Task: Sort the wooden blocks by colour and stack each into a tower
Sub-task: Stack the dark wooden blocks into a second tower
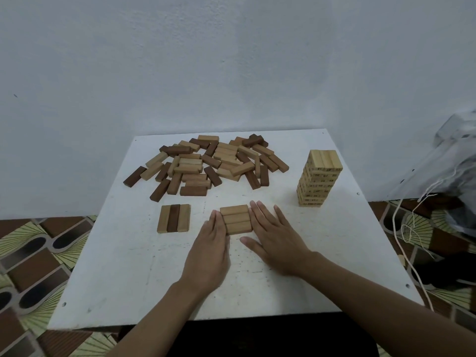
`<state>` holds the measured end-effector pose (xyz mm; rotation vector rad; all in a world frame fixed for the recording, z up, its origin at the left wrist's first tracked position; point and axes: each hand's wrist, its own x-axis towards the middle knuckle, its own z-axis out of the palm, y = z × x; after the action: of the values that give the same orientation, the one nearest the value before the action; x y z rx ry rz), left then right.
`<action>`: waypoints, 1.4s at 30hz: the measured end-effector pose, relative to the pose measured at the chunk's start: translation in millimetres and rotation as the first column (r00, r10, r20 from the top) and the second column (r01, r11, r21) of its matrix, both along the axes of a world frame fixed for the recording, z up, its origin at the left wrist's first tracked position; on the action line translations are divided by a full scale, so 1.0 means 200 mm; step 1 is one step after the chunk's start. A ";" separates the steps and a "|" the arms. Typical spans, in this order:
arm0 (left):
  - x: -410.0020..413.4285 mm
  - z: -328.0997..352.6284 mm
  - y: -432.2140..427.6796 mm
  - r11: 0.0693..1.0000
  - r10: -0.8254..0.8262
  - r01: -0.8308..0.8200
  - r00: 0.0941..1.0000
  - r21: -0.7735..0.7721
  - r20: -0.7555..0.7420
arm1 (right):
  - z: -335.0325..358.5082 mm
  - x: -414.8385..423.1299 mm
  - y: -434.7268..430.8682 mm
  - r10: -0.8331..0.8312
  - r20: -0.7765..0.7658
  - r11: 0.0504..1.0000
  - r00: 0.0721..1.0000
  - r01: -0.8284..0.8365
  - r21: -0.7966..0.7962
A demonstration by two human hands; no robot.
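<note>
So the white table (pixel 334 266) has a flat row of three tan blocks (pixel 236 219) lying side by side near the middle, and everything else is easiest to place from that row. The person's left hand (pixel 208 251) lies flat against the row's left edge, fingers straight and together, gripping nothing. The right hand (pixel 277 240) is flat against the row's right edge, fingers straight and a bit spread, thumb sticking out just on the near side of the row. So the hands are basically squeezing the row from both sides with open palms down on the table. Just left of the row, not touching it, there's another flat trio (pixel 174 218), and that one's mixed: light, dark, light. Behind the row, toward the wall, sits the big loose pile of blocks (pixel 206 163), with light, tan and dark brown pieces all jumbled and overlapping. Off to the right and back from the row stands a tall tower of pale blocks (pixel 319 176), upright, with small dark markings on its sides I can't read. Further right of the row, past the table edge, a white cord (pixel 401 228) hangs down over the patterned floor (pixel 38 253).
</note>
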<state>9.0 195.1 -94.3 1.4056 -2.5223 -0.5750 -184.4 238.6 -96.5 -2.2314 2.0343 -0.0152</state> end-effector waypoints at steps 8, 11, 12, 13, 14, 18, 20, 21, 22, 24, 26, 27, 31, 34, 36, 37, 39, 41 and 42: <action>-0.02 -0.03 -0.01 0.996 0.037 -0.038 0.999 -0.078 -0.015 | 0.00 0.00 0.00 -0.005 0.007 1.000 1.000 0.005 -0.006; -0.01 -0.03 -0.01 0.998 0.028 -0.031 0.998 -0.057 -0.049 | 0.01 0.00 0.00 -0.005 0.021 1.000 1.000 0.004 0.003; 0.00 -0.02 -0.02 0.999 0.021 -0.023 0.996 -0.026 -0.085 | 0.01 -0.01 0.00 -0.004 0.034 1.000 0.999 0.004 0.005; 0.01 -0.02 -0.03 1.000 0.014 -0.011 0.992 0.024 -0.125 | 0.01 -0.01 -0.01 -0.006 0.055 1.000 0.998 0.006 0.003; 0.02 0.00 -0.05 0.998 0.006 0.005 0.986 0.064 -0.169 | 0.02 -0.01 -0.01 -0.010 0.080 1.000 0.997 0.009 0.004; 0.04 0.11 -0.13 0.995 0.026 -0.002 0.968 0.095 -0.248 | 0.06 -0.04 -0.04 -0.064 0.265 0.998 0.962 0.063 0.012; 0.05 0.18 -0.20 0.998 -0.027 0.038 0.980 0.048 -0.199 | 0.08 -0.06 -0.07 -0.090 0.339 0.995 0.936 0.097 -0.004; 0.05 0.20 -0.24 0.996 -0.072 0.079 0.985 0.041 -0.157 | 0.10 -0.06 -0.08 -0.088 0.366 0.995 0.926 0.096 -0.005; 0.05 0.23 -0.27 0.990 -0.121 0.129 0.985 0.059 -0.124 | 0.11 -0.07 -0.10 -0.076 0.388 0.996 0.919 0.084 -0.002; 0.04 0.26 -0.32 0.970 -0.215 0.220 0.975 0.105 -0.049 | 0.14 -0.07 -0.14 -0.054 0.411 0.999 0.910 0.048 0.026; 0.03 0.28 -0.34 0.956 -0.277 0.273 0.961 0.112 0.026 | 0.15 -0.06 -0.16 -0.041 0.391 0.998 0.919 0.023 0.051; 0.02 0.29 -0.34 0.952 -0.292 0.287 0.955 0.104 0.043 | 0.15 -0.07 -0.18 -0.036 0.377 0.998 0.925 0.018 0.053; 0.01 0.30 -0.33 0.951 -0.296 0.292 0.955 0.100 0.028 | 0.14 -0.09 -0.19 -0.028 0.375 0.998 0.926 0.005 0.062; 0.02 0.29 -0.32 0.939 -0.329 0.327 0.944 0.107 0.002 | 0.13 -0.10 -0.19 -0.016 0.405 1.000 0.914 0.011 0.014; 0.02 0.29 -0.33 0.932 -0.353 0.349 0.935 0.101 0.031 | 0.13 -0.09 -0.19 0.006 0.428 1.000 0.904 -0.002 -0.009; 0.01 0.29 -0.34 0.930 -0.360 0.354 0.932 0.097 0.046 | 0.13 -0.09 -0.19 0.018 0.432 1.000 0.902 -0.012 -0.015; 0.00 0.30 -0.36 0.927 -0.372 0.366 0.925 0.082 0.081 | 0.13 -0.08 -0.19 0.038 0.442 0.999 0.896 -0.033 -0.019; 0.00 0.30 -0.38 0.923 -0.383 0.378 0.920 0.068 0.087 | 0.13 -0.07 -0.19 0.058 0.444 0.998 0.894 -0.051 -0.029; 0.01 0.29 -0.39 0.922 -0.387 0.382 0.918 0.065 0.086 | 0.13 -0.07 -0.19 0.067 0.440 0.998 0.895 -0.058 -0.034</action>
<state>11.3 117.2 -36.7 0.9688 -2.9052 -0.6464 -197.5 200.7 -70.1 -2.0609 1.7209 -0.4921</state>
